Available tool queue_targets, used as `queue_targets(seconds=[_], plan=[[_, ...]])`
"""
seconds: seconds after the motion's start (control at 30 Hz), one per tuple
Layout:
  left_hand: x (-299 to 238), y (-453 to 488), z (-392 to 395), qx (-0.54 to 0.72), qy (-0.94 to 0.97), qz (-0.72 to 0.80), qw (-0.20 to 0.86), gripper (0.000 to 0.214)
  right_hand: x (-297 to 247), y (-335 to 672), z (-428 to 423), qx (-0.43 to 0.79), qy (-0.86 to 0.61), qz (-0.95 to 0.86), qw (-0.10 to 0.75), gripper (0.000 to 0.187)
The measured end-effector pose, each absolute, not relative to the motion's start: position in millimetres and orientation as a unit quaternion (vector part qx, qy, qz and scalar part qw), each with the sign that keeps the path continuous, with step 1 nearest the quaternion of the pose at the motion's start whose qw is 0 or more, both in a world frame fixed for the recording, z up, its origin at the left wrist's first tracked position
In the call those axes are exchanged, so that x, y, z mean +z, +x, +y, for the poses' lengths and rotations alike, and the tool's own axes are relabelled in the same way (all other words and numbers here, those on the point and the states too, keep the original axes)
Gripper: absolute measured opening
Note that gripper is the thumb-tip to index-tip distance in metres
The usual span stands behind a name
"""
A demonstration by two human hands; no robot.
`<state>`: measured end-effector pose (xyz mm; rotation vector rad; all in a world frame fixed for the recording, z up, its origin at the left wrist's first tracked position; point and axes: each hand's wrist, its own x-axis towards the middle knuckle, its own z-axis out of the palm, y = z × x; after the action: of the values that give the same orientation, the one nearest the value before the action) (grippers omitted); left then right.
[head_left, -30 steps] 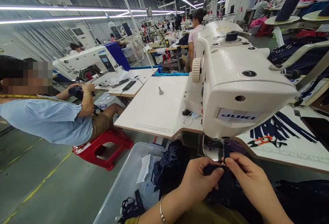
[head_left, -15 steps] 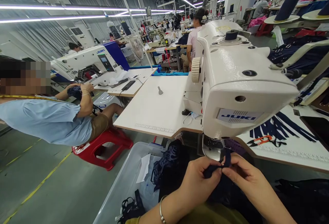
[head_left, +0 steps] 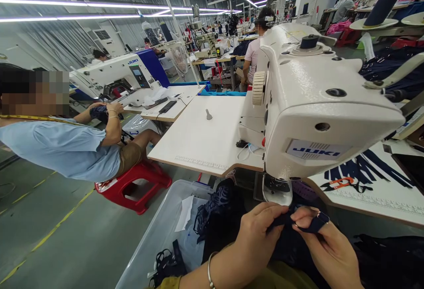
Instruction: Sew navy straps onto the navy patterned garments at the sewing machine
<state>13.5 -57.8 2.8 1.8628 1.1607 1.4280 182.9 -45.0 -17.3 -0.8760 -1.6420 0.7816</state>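
Observation:
Close in front of the sewing machine [head_left: 318,116], both hands hold a narrow navy strap [head_left: 313,223]. My left hand [head_left: 255,238] pinches it between thumb and fingers, just below the machine's needle area. My right hand [head_left: 326,240] grips the other stretch, with the strap looped over the fingers and a small shiny bit near its end. Beneath the hands, dark fabric hangs over the lap; its shape is hard to make out.
A clear plastic bin [head_left: 145,236] with dark lace garments stands at left. Orange-handled thread snips [head_left: 341,184] and cut navy strips [head_left: 361,169] lie on the right table. A co-worker in a blue shirt [head_left: 62,147] sits on a red stool [head_left: 135,187].
My right hand has moved slightly right and turned, and the strap that stood upright between the hands now wraps over its fingers. My left hand keeps its pinch.

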Motion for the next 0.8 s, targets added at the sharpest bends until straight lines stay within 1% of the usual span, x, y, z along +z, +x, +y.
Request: queue_targets(seconds=[0.17, 0.3, 0.43, 0.5, 0.57, 0.67, 0.7, 0.8], plan=[[4, 13, -57, 0.521, 0.685, 0.434, 0.266, 0.047, -20, 186, -46, 0.285, -0.376, -0.723, 0.504, 0.018], [6, 11, -57, 0.511, 0.678, 0.439, 0.293, 0.050, -20, 187, -45, 0.272, -0.354, -0.735, 0.509, 0.021], [7, 10, -58, 0.505, 0.661, 0.442, 0.336, 0.048, -20, 188, -42, 0.256, -0.339, -0.747, 0.512, 0.022], [8, 11, -58, 0.492, 0.647, 0.456, 0.363, 0.045, -19, 188, -42, 0.252, -0.340, -0.746, 0.514, 0.021], [10, 11, -58, 0.474, 0.640, 0.473, 0.377, 0.036, -15, 187, -42, 0.259, -0.358, -0.738, 0.510, 0.017], [11, 12, -58, 0.453, 0.652, 0.491, 0.358, 0.022, -8, 185, -41, 0.292, -0.426, -0.707, 0.483, 0.004], [10, 12, -57, 0.446, 0.658, 0.497, 0.347, 0.019, -6, 183, -39, 0.311, -0.453, -0.691, 0.469, 0.004], [6, 8, -57, 0.411, 0.676, 0.532, 0.302, 0.013, -3, 180, -29, 0.352, -0.515, -0.652, 0.430, 0.017]])
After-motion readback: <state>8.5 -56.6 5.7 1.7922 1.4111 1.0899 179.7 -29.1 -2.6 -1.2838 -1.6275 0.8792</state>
